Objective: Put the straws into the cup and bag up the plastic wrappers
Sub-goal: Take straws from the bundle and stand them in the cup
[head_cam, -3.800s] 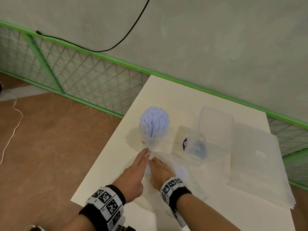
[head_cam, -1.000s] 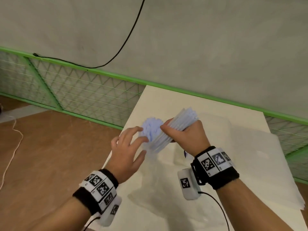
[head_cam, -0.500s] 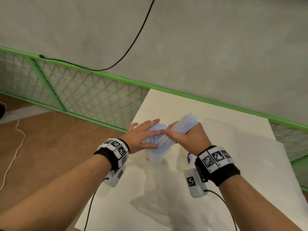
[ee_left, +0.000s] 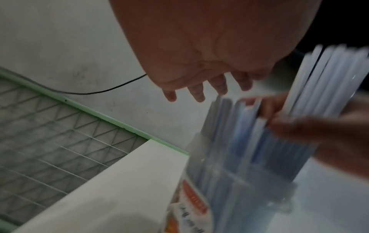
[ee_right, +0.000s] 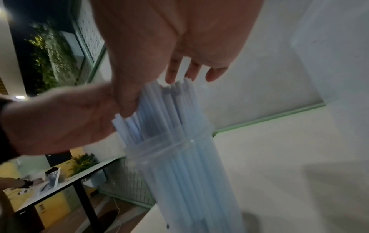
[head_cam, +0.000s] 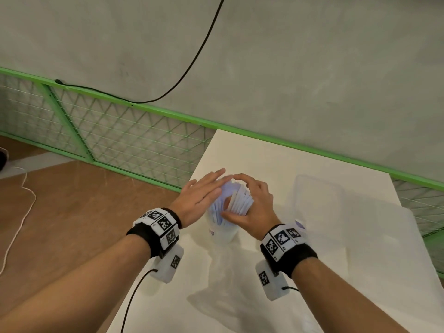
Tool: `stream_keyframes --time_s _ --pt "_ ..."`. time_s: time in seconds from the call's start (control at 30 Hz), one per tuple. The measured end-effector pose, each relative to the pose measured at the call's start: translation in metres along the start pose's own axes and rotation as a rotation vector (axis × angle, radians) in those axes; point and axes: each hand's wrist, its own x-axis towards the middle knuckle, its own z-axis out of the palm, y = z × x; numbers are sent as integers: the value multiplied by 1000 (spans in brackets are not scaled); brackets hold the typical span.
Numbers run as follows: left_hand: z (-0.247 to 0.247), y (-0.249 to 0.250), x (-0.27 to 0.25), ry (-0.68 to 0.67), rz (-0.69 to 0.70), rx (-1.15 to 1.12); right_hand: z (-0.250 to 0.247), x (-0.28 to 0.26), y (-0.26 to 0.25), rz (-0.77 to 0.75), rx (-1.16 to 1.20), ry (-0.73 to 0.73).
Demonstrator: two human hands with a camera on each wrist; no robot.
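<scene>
A clear plastic cup (head_cam: 224,233) stands near the table's left edge, packed with pale blue-white straws (head_cam: 219,207). My right hand (head_cam: 255,205) curls round a bundle of white straws (head_cam: 240,203), thumb in front and fingers arched over their tops, with the lower ends inside the cup. My left hand (head_cam: 203,194) lies with straight fingers against the left side of the straws. In the right wrist view the bundle (ee_right: 171,113) runs down into the cup (ee_right: 179,157). An empty clear wrapper (head_cam: 228,299) lies crumpled on the table in front of the cup.
A clear plastic bag (head_cam: 319,200) stands open to the right of the cup, on large clear plastic sheets (head_cam: 389,241). The white table (head_cam: 252,152) ends just left of the cup. A green wire fence (head_cam: 120,140) and a grey wall lie beyond.
My right hand has swung the bundle from slanting to nearly upright and lowered it into the cup. The left hand has stayed flat against the straws in the cup.
</scene>
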Motion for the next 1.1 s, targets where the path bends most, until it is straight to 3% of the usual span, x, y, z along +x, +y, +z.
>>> stream_keyframes --time_s 0.1,0.2,0.3,0.4,0.5,0.63,0.73,0.8,0.9,1.1 --pt "-7 18 -15 150 50 -128 5 -3 -1 0 -26 36" --pt "-4 41 -30 218 147 -167 4 -5 -3 -27 -127 5" --pt "10 42 -35 271 192 -148 -5 -11 -6 -90 21 35" --pt "19 34 -32 323 109 -175 -11 -26 -14 -158 155 95" --pt "28 26 -28 330 86 -91 -6 -36 -20 -197 100 75" --pt "37 18 -28 313 118 -8 4 -37 -10 -101 18 97" --pt "36 22 -36 343 69 -107 8 -37 -4 -87 -21 161" --pt "33 26 -41 381 31 -213 10 -34 -4 -186 -65 243" --pt "40 25 -43 391 120 -133 19 -34 4 -322 -196 330" --pt "50 19 -41 324 185 54 29 -48 15 -236 -384 248"
